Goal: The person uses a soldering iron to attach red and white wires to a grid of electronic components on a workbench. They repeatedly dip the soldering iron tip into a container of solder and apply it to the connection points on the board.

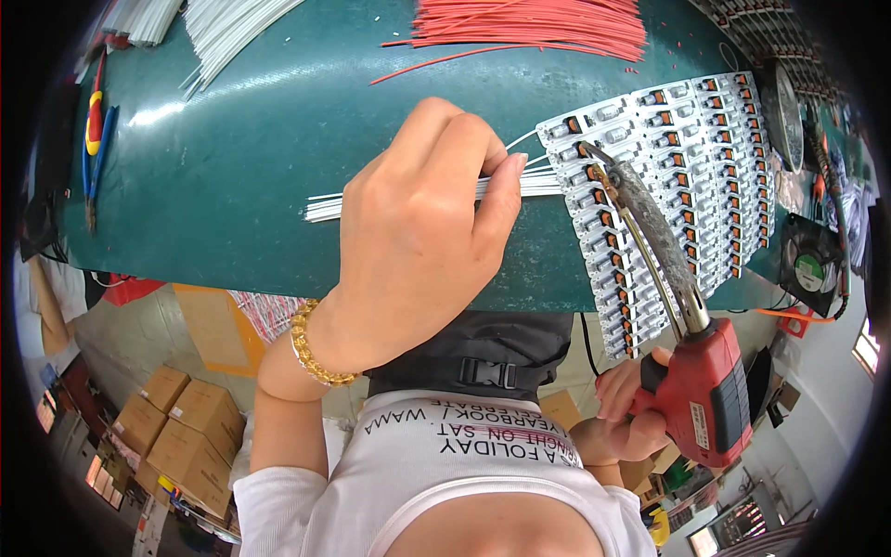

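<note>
My left hand (418, 213), with a yellow beaded bracelet on the wrist, pinches a thin white wire (522, 141) between thumb and fingertips. The wire's far end reaches the left edge of a panel of small white circuit boards (661, 153) with orange-and-black parts. Beneath that hand lies a bundle of cut white wires (325, 206), its middle hidden. My right hand (633, 407) grips a red-and-black soldering gun (707, 395) by its handle. The gun's dark tip is over the panel's left column, close to the wire end; whether they touch, I cannot tell.
A pile of red wires (529, 26) lies at the back of the green table (232, 204), with white wires (232, 32) to its left. Pliers with red-yellow and blue handles (96, 139) rest at the left. A small fan (809, 265) stands at the right edge; cardboard boxes (190, 436) are stacked below left.
</note>
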{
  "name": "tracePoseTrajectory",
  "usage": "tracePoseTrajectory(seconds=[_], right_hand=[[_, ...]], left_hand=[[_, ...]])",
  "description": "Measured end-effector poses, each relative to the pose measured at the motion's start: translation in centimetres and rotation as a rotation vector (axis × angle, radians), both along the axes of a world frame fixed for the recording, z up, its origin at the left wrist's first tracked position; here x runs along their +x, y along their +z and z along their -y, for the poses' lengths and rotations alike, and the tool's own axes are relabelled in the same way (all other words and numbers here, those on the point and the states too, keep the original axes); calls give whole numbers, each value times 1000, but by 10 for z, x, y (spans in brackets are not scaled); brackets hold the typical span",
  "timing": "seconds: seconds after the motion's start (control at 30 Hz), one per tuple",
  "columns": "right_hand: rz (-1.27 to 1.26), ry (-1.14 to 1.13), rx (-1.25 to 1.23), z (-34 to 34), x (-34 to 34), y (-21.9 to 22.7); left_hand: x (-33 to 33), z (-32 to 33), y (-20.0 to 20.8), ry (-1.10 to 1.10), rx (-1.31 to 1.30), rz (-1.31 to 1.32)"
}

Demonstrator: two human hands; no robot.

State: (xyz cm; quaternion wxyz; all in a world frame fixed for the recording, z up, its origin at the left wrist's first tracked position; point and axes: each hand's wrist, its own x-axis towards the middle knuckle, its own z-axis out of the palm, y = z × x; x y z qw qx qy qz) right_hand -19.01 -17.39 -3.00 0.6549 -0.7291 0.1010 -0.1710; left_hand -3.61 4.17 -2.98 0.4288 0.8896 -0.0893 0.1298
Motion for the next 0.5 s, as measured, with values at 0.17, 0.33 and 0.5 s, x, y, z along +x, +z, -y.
tracePoseTrajectory(seconds=[0.17, 0.33, 0.5], right_hand=[[28, 70, 55, -7, 15, 8], [41, 88, 62, -10, 25, 27], [-7, 174, 98, -1, 15, 20]], left_hand=[[-1, 0, 0, 7, 0, 3], [-3, 1, 1, -21, -71, 50], [-6, 4, -1, -31, 48, 35]])
